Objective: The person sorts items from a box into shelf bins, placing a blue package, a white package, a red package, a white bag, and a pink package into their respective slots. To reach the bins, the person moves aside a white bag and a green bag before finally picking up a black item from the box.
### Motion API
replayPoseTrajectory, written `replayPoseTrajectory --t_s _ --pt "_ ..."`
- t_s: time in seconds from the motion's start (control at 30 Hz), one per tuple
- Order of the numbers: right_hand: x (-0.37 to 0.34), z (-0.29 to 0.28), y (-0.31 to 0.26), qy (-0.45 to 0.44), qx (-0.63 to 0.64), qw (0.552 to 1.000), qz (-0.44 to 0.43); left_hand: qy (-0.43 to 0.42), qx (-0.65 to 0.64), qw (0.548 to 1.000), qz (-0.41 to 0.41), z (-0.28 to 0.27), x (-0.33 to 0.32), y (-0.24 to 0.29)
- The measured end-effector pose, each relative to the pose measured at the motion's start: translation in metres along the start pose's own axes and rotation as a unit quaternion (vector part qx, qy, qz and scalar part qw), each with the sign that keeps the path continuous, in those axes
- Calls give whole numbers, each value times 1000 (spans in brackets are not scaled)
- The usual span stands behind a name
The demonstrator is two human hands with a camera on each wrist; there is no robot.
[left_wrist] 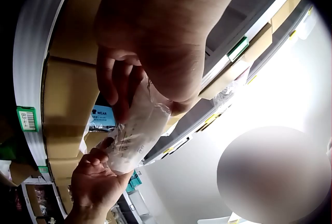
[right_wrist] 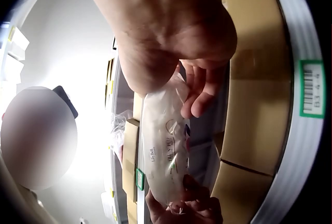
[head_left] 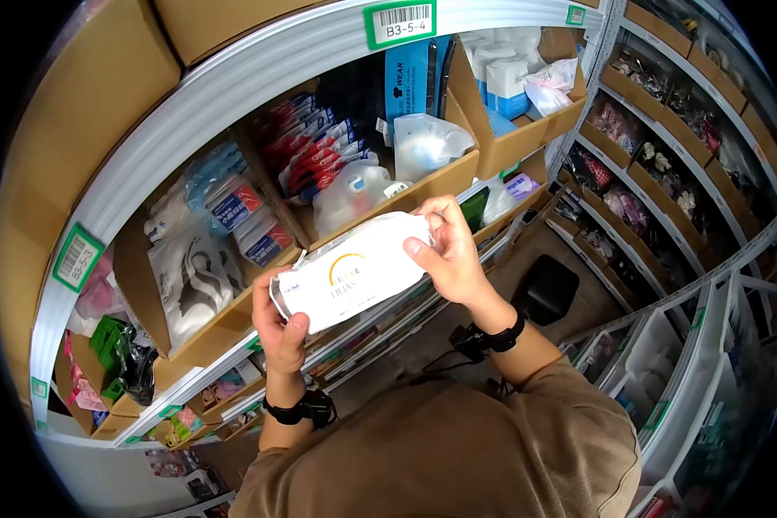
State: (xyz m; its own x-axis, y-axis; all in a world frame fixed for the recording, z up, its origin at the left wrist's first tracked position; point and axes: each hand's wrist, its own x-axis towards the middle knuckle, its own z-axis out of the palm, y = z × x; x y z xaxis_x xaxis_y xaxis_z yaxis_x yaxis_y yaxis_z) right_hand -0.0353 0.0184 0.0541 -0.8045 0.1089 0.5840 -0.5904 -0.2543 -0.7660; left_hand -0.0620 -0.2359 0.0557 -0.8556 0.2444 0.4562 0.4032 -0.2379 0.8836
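Note:
A white oblong plastic-wrapped packet point(head_left: 354, 274) with an orange-green arc and printed lettering is held up by both hands in front of the shelf. My left hand point(head_left: 278, 324) grips its left end, thumb on the printed face and fingers behind. At the other end, my right hand point(head_left: 455, 259) pinches the wrap between thumb and fingers. In the left wrist view the clear film of the packet point(left_wrist: 136, 130) looks crinkled. The right wrist view shows the packet point(right_wrist: 165, 141) lengthwise between the two hands.
Cardboard bins on the shelf behind hold red-and-white packs point(head_left: 324, 151), small boxed items point(head_left: 233, 205), a frosted bag point(head_left: 429, 145) and a blue package point(head_left: 408, 82). Metal shelf edges carry green-framed labels point(head_left: 401, 23). A black object point(head_left: 546, 289) stands on the floor at right, near more racks.

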Motion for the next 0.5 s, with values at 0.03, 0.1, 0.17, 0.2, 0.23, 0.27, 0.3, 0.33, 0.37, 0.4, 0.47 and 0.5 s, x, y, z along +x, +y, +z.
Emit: replayPoseTrajectory --t_s 0.03,0.1,0.17,0.2,0.23,0.27,0.3,0.33,0.37,0.4,0.47,0.5 --pt "4 -5 -4 5 8 1000 10 -5 -7 1000 -3 5 2 -2" --pt "12 -17 -8 11 22 1000 17 -18 -16 1000 -8 15 10 -5" --pt "20 -34 -8 15 22 1000 6 -36 -18 999 -34 29 17 -4" --pt "23 -45 -6 12 29 999 10 -42 -8 999 -30 38 21 -6" --pt "26 -55 -6 11 33 999 10 -47 2 999 -27 47 25 -8" --pt "29 -65 -6 14 35 999 8 -53 8 998 -26 56 30 -11" --pt "32 -78 -6 15 37 999 7 -48 12 998 -26 66 35 -16" --pt "35 -93 -5 14 34 999 7 -48 13 999 -9 78 40 -22" --pt "36 -110 -6 10 41 999 11 -47 16 999 9 91 44 -28" --pt "37 -127 -10 5 45 999 17 -49 10 999 15 105 48 -33" --pt "41 -164 -19 0 47 999 20 -44 10 999 2 142 58 -42" --pt "41 -185 -27 0 43 998 34 -45 1 999 -10 160 62 -47"
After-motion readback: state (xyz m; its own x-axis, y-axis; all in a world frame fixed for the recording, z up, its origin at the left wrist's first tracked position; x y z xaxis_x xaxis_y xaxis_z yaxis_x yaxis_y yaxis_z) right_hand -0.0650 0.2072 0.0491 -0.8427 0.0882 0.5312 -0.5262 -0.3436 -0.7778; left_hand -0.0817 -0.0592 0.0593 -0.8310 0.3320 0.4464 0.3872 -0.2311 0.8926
